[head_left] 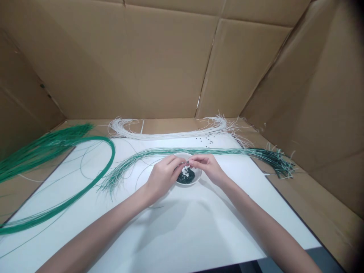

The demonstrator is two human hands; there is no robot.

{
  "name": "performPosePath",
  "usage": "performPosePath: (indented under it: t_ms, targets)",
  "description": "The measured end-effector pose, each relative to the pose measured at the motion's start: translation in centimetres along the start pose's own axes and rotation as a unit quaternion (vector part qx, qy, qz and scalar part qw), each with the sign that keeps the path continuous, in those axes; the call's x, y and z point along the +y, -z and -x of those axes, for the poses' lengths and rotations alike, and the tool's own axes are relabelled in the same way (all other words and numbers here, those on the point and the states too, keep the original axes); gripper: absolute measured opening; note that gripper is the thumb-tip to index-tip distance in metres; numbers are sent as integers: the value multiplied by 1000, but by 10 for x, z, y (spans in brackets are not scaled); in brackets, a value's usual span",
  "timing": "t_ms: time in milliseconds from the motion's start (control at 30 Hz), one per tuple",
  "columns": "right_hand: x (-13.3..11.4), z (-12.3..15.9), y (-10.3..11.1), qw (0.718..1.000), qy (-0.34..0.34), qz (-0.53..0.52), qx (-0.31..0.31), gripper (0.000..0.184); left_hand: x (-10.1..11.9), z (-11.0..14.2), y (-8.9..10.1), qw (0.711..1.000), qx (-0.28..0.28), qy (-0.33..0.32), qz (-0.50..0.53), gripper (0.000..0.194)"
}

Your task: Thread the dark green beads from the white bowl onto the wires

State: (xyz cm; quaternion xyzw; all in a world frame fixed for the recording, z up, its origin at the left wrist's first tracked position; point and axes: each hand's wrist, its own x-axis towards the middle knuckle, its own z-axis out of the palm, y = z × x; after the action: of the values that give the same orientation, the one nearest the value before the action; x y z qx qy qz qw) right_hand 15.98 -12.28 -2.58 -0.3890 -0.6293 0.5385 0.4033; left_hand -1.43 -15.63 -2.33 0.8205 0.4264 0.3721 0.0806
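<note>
Over a small white bowl (198,178), my two hands meet fingertip to fingertip. My left hand (162,176) is closed in a pinch on a thin strand (136,185), which loops out on its left side. Thumb and forefinger of my right hand (209,167) are pinched on a tiny dark bead (187,162); the fingers partly cover it. Many small dark green beads (185,177) lie in the bowl beneath. Whether the strand passes through the bead is too small to tell.
Behind the bowl lies a bundle of green strands (222,151) with dark beaded ends at the right. A white strand bundle (170,135) is farther back, near scattered beads (209,141). A large green coil (109,155) is at left. Cardboard walls (170,68) enclose the white table (176,235).
</note>
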Motion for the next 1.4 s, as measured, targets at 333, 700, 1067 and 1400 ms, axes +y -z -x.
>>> performPosePath:
  t_ms: [333, 700, 1067, 1400]
  targets:
    - [0, 0, 1, 1000, 8, -7, -16, 16, -2, -3, 4, 989, 37, -104, -100, 14]
    - [0, 1, 1, 999, 10, -22, -23, 16, -1, -2, 4, 994, 24, -85, -71, 15]
    - [3, 2, 1, 999, 13, -34, -3, 16, -1, -2, 4, 997, 21, -69, -35, 15]
    - [3, 1, 1, 999, 8, -36, 0, 16, -1, -2, 4, 996, 17, -72, -43, 15]
